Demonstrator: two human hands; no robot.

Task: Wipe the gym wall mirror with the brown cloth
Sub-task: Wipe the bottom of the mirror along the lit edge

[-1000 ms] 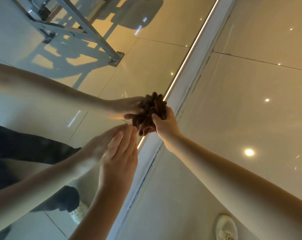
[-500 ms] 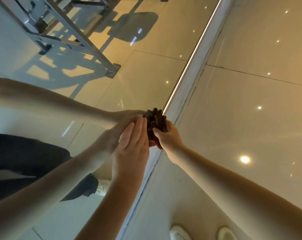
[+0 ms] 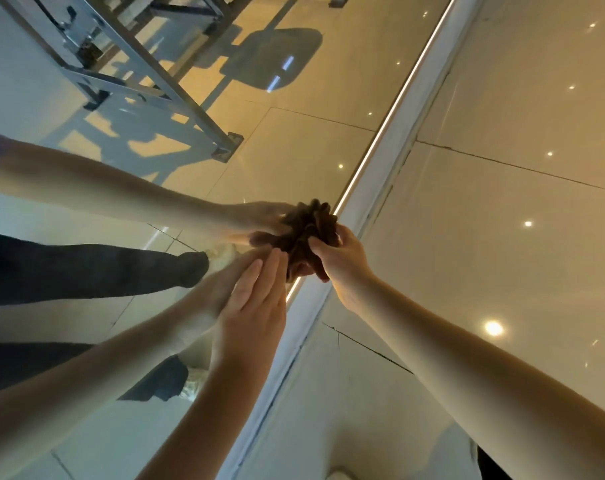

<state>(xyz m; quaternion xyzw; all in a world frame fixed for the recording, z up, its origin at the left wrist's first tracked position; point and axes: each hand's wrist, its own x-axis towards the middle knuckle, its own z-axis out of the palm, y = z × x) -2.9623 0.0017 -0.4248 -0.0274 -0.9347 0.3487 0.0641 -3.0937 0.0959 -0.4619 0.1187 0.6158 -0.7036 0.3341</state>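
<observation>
The wall mirror (image 3: 294,140) fills the left of the head view and meets the floor along a pale strip. My right hand (image 3: 342,259) grips the bunched brown cloth (image 3: 308,230) and holds it against the glass just above the bottom edge. My left hand (image 3: 256,299) lies flat on the mirror with straight fingers, right beside the cloth. Both arms, both hands and the cloth are doubled in the reflection to the left.
A white baseboard with a lit strip (image 3: 384,157) runs along the mirror's bottom edge. Glossy beige floor tiles (image 3: 502,220) spread to the right. A metal gym frame (image 3: 176,109) shows in the reflection. A white shoe (image 3: 339,474) pokes in at the bottom.
My right hand with the cloth has stayed low on the mirror while my left hand slid up beside it. The camera has tilted down a little.
</observation>
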